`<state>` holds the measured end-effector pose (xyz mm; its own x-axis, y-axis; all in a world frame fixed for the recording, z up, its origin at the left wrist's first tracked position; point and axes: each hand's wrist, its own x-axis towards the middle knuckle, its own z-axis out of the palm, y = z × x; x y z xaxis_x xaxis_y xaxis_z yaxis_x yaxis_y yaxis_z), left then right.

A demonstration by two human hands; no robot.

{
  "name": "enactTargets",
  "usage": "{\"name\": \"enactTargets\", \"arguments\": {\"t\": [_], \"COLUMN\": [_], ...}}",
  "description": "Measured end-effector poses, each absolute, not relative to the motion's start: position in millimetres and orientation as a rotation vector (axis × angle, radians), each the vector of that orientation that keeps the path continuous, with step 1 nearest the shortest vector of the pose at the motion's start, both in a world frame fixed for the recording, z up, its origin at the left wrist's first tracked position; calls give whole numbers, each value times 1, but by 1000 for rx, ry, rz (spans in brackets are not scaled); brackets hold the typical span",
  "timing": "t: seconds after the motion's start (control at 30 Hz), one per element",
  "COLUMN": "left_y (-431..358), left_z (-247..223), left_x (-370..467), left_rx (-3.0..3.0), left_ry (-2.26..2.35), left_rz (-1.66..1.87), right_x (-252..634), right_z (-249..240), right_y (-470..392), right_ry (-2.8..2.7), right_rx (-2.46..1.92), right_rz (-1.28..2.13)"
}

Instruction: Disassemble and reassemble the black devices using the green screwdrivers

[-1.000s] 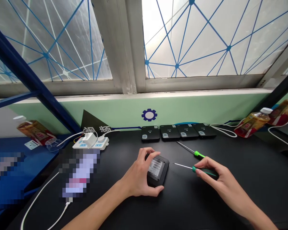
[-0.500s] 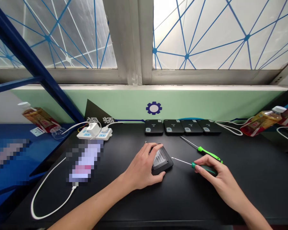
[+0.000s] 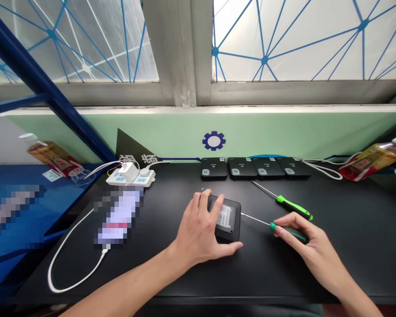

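My left hand [image 3: 201, 229] rests over the left side of a black square device [image 3: 229, 218] with a label, its fingers across the top and thumb stretched below. The device lies on the black table [image 3: 171, 281]. Pinched in my right hand [image 3: 312, 246] is a dark-green-handled screwdriver [image 3: 292, 233]; its thin shaft points left, with the tip close to the device's right edge. Whether tip and edge touch is unclear. Beyond lies a second screwdriver [image 3: 293, 207] with a bright green and black handle. A tiny metal piece [image 3: 202, 189] sits above my left fingers.
Several black devices [image 3: 214, 168] line the back edge. A white power strip [image 3: 130, 177] and a blurred phone [image 3: 120, 218] with a looping white cable [image 3: 54, 259] are at left. Bottles stand tilted at left [image 3: 53, 156] and right [image 3: 371, 160].
The device has turned to sit straighter under my left hand, whose thumb has stretched further out. The view has shifted slightly, and my right hand appears a little further right with the screwdriver.
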<state>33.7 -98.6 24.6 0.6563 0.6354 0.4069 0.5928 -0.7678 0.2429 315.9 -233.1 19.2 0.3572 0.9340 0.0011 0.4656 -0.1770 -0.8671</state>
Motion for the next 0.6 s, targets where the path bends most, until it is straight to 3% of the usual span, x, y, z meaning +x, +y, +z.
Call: {"name": "enactTargets", "arguments": {"t": [0.6], "left_y": [-99], "left_z": [33], "left_x": [27], "left_rx": [2604], "left_ry": [997], "left_rz": [714], "right_x": [307], "right_z": [7], "right_y": [-246], "right_ry": [-1226], "right_rx": [-1783], "right_rz": [668]}}
